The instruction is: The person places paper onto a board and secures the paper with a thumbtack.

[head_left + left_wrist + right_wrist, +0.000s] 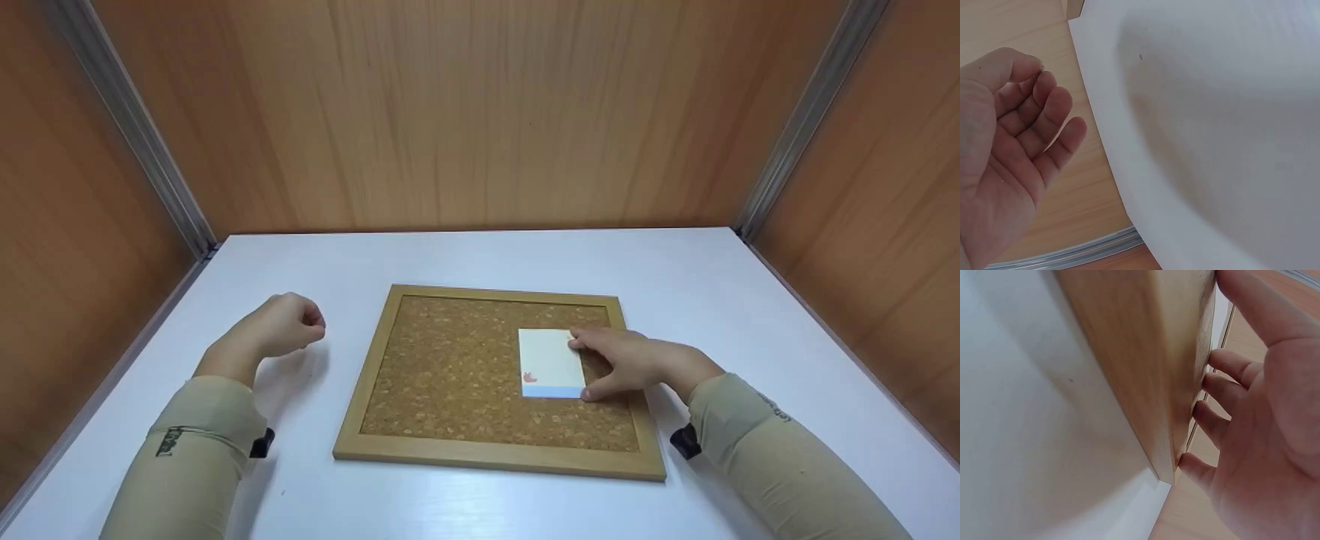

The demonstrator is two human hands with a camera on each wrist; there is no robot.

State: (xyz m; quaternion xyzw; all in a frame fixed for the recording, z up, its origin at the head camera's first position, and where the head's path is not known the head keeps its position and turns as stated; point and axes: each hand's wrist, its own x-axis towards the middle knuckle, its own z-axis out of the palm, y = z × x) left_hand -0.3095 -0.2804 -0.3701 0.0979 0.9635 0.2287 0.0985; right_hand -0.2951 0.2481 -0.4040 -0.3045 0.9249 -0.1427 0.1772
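A framed cork board (450, 367) lies flat on the white table, its wooden frame (495, 454) visible all round. On the right part of the cork lies a pale card (549, 364) with a blue band along its lower edge and a small pink figure near one corner. My right hand (637, 364) reaches over the frame's right side, thumb and fingers spread, fingertips touching the card's right edge. The right wrist view shows that hand's fingers beside the frame edge (1123, 354). Left of the board hovers my left hand (281, 326), fingers loosely curled, with nothing visible in it.
The white table (480, 259) extends around the board. Wood-grain panels (480, 112) stand behind and at both sides, with grey metal posts (142, 127) in the corners. Beige sleeves (191, 457) cover both forearms.
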